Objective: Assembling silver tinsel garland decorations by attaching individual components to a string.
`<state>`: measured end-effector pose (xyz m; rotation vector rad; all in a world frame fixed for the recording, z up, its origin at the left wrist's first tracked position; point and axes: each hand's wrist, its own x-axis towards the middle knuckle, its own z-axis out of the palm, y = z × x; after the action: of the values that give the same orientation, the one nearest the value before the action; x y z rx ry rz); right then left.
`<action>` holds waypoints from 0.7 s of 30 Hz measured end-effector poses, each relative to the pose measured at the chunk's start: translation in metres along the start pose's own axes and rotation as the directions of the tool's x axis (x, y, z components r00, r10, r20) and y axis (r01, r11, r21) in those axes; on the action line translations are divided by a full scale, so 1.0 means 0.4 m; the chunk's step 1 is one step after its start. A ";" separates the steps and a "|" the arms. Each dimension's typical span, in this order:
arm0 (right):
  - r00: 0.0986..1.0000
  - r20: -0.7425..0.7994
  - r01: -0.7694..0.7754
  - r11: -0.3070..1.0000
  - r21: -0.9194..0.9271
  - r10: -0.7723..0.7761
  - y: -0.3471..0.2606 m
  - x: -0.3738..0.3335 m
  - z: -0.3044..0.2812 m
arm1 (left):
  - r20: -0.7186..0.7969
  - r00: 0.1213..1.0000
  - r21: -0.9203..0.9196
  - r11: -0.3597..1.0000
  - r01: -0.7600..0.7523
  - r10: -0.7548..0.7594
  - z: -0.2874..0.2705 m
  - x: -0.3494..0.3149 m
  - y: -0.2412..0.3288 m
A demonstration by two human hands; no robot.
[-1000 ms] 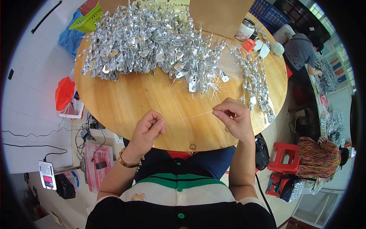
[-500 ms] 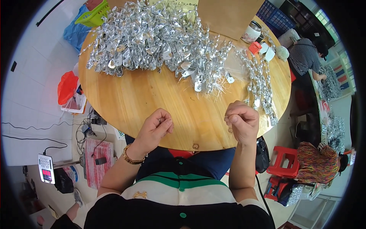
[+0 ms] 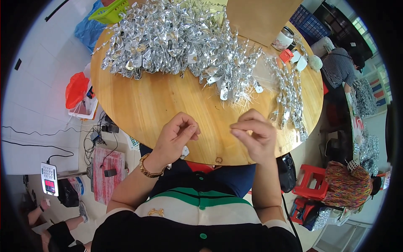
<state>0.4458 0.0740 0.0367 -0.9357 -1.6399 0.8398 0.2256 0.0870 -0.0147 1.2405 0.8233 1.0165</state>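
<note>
My left hand (image 3: pixel 178 137), with a gold watch at the wrist, is raised over the near table edge, its fingers curled and thumb pressed to them. What they hold, if anything, is hidden. A small silver piece (image 3: pixel 185 152) shows just below the palm. To the right, my right hand (image 3: pixel 256 136) brings thumb and fingertips together in a pinch; anything between them is too fine to make out. Beyond both hands, a large heap of shiny silver twisted strands (image 3: pixel 168 46) covers the far side of the table. Thin white threads (image 3: pixel 241 98) stick out at its near right end.
More silver strands (image 3: pixel 287 92) lie along the right side of the round wooden table (image 3: pixel 138 105). A cardboard box (image 3: pixel 256 19), a jar (image 3: pixel 283 40) and a green basket (image 3: pixel 109 12) stand at the back. A red stool (image 3: pixel 310 182) and two people are to the right.
My right hand has moved left, its fingers stretching out more. My left hand has shifted slightly right and up, and the silver piece now shows below it. The view has shifted a little.
</note>
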 end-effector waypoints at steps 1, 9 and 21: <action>0.999 0.028 0.023 0.998 -0.050 -0.022 0.008 0.002 0.020 | 0.034 0.999 -0.015 1.000 -0.019 0.020 0.002 0.002 0.007; 0.994 0.073 -0.090 0.994 0.055 0.086 0.018 0.003 0.065 | 0.088 0.991 -0.147 0.986 -0.085 0.098 0.041 0.004 0.043; 0.992 0.125 -0.043 0.994 0.101 0.030 0.027 0.001 0.067 | 0.183 0.981 -0.134 0.990 -0.044 0.069 0.046 0.010 0.031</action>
<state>0.4216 0.0770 0.0212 -0.8579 -1.6719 1.0150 0.2420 0.0846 0.0005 1.2328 0.5700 0.9663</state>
